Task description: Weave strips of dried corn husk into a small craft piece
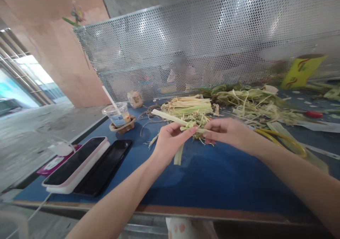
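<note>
Above the blue table, both hands work on one pale green leaf strip (170, 117). My left hand (170, 140) is closed on it, thumb and fingers pinching a small folded or knotted piece (188, 125) in the strip. One long end sticks out to the upper left past the fingers. My right hand (230, 133) pinches the narrow right end between thumb and fingertips. A pile of small frayed green pieces (198, 118) lies just behind the hands, partly hidden by them. Another flat strip (179, 155) hangs or lies below my left hand; which one I cannot tell.
Behind lie bundled strips (186, 105) and heaped leaves (247, 99). Yellow-handled scissors (289, 140), apparently, rest at right, near a red object (313, 114). Left stand a lidded cup (117, 115) and two phones (77, 161) (105, 166). A perforated metal screen (186, 44) bounds the back.
</note>
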Demonstrator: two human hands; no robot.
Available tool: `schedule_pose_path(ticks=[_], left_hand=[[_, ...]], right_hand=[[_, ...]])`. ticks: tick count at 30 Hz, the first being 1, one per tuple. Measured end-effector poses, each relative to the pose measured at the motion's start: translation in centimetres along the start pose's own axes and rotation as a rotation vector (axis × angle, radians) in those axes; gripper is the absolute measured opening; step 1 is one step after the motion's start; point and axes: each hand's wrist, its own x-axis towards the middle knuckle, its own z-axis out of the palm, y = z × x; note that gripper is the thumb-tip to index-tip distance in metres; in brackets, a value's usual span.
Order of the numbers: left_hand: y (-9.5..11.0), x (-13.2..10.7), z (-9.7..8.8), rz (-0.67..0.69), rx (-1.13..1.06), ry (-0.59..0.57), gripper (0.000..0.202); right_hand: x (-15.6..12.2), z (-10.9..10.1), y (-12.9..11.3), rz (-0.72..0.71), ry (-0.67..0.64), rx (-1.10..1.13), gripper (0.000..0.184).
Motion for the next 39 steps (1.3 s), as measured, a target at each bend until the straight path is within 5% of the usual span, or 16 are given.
schedule_pose_path(ticks=[7,14,22,28,31,39], left_hand=[[0.1,0.0,-0.2,0.028,0.08,0.072,0.019],[0.4,0.1,-0.3,0.055,-0.119,0.118,0.015],[0.3,0.3,-0.6,0.057,-0.142,0.055,0.032],[0.1,-0.3,-0.3,0.006,-0.034,-0.191,0.021],[0.2,-0.4,-0.2,-0.036,-0.051,-0.214,0.022],[0.3,-0.4,0.1,-0.064,-0.165,-0.345,0.04]], right_hand=[[-0.6,-2.0,-0.4,-0.063,-0.096,-0.211,0.04],[-1.0,-4.5,0.0,-0.113,-0.023,0.063,0.03],[-0.7,-4.4,0.5,-0.115,-0.485,0.201,0.052],[-0.7,-1.8,0.2,-0.124,-0.212,0.056,0.05],[-0.7,-0.7,-0.1,-0.114,-0.06,-0.014,0.043],[-0.6,-0.1,-0.8,-0.111,-0.093,-0.057,0.029]])
